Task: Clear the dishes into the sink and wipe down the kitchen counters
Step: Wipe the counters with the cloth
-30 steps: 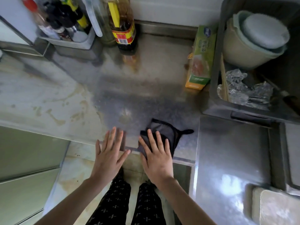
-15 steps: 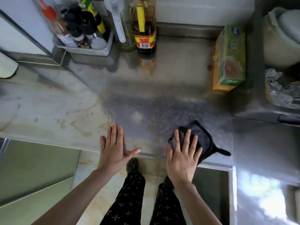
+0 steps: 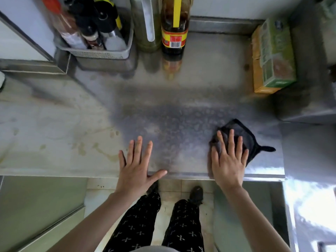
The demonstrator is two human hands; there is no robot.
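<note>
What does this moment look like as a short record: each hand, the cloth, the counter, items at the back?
left hand: flat, fingers spread, at the front edge of the counter, holding nothing
right hand: flat, pressing on the dark cloth
counter: steel, with yellowish stains on its left part
back: basket of bottles, red-labelled bottle, green box

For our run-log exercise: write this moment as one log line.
phase: wiping | right hand: flat on dark cloth | left hand: open, at counter edge
</note>
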